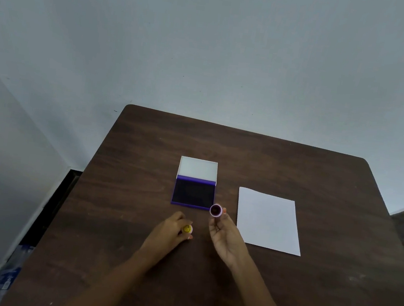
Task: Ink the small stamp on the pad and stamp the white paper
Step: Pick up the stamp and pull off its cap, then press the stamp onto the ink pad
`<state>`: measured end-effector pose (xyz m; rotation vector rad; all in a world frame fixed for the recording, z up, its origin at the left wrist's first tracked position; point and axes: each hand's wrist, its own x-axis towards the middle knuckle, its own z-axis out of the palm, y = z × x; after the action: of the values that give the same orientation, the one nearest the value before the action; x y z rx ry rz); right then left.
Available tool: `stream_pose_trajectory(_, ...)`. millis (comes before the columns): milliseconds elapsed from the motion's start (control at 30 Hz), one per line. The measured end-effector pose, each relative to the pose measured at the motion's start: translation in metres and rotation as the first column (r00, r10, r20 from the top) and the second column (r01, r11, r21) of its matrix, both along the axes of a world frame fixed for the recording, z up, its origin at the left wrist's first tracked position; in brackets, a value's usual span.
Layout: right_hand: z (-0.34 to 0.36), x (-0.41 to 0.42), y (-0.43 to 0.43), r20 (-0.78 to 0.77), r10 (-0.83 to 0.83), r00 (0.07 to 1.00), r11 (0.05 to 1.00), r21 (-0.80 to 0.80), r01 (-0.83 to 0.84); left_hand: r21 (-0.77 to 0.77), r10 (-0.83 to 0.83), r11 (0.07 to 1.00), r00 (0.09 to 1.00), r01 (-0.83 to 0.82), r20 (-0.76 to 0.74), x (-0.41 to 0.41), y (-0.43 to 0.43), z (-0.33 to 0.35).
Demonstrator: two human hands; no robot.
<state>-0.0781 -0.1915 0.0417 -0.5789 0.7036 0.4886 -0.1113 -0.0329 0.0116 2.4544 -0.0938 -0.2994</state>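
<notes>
Filling the lower two-thirds of the frame, the dark wooden table [144,161] shows its far edge and both rounded far corners, with bare wood open on every side of the items at centre. The ink pad [193,193], lid raised, sits at centre; the white paper [267,222] lies to its right, well apart. Below the pad, the right hand [227,240] pinches the small stamp [216,210] between its fingertips, dark face turned toward the camera, just beside the pad's lower right corner. Lower left of it, the left hand [169,230] is curled around a yellow smiley cap [187,229], knuckles near the tabletop.
</notes>
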Motion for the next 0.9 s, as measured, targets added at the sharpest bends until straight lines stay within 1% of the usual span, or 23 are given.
stream_pose_trajectory(67,0.002,0.001,0.000,-0.005,-0.011,1.000,1.000,0.025,0.011,0.080,-0.054,0.995,0.998,0.052,0.025,0.000,-0.003,-0.003)
stream_pose_trajectory(133,0.002,0.004,0.001,-0.006,-0.020,1.000,0.999,0.046,0.021,0.123,-0.088,0.989,0.995,0.081,0.056,0.001,-0.006,-0.006)
stream_pose_trajectory(333,0.007,0.014,0.006,0.007,-0.027,1.000,0.996,0.086,0.026,0.128,-0.125,0.985,0.991,0.118,0.053,0.004,-0.003,-0.013)
stream_pose_trajectory(500,0.005,0.026,0.013,0.008,-0.011,1.000,0.999,0.052,0.011,0.021,-0.027,1.000,0.978,0.023,0.208,0.011,0.011,-0.011)
stream_pose_trajectory(600,0.004,0.036,0.016,0.073,0.048,0.996,0.999,0.004,-0.048,-0.028,0.075,0.997,0.964,-0.070,0.257,0.021,0.023,-0.008)
stream_pose_trajectory(667,0.002,0.043,0.019,0.145,0.113,0.983,0.992,-0.073,-0.103,-0.064,0.141,0.990,0.959,-0.129,0.245,0.027,0.031,-0.007)
stream_pose_trajectory(700,0.001,0.047,0.021,0.187,0.163,0.969,0.978,-0.160,-0.133,-0.082,0.166,0.985,0.957,-0.150,0.237,0.031,0.035,-0.006)
stream_pose_trajectory(733,0.000,0.051,0.023,0.228,0.249,0.941,0.934,-0.314,-0.171,-0.093,0.180,0.982,0.957,-0.162,0.230,0.033,0.039,-0.006)
stream_pose_trajectory(767,0.000,0.054,0.025,0.242,0.370,0.897,0.834,-0.511,-0.206,-0.099,0.184,0.981,0.957,-0.165,0.224,0.036,0.043,-0.007)
stream_pose_trajectory(800,0.001,0.057,0.028,0.231,0.477,0.848,0.701,-0.682,-0.209,-0.100,0.181,0.982,0.960,-0.163,0.214,0.039,0.046,-0.008)
stream_pose_trajectory(833,0.000,0.060,0.032,0.219,0.554,0.804,0.577,-0.797,-0.181,-0.099,0.176,0.982,0.964,-0.159,0.202,0.041,0.048,-0.010)
stream_pose_trajectory(900,-0.001,0.067,0.041,0.208,0.662,0.720,0.379,-0.922,-0.083,-0.089,0.170,0.983,0.971,-0.157,0.165,0.047,0.052,-0.013)
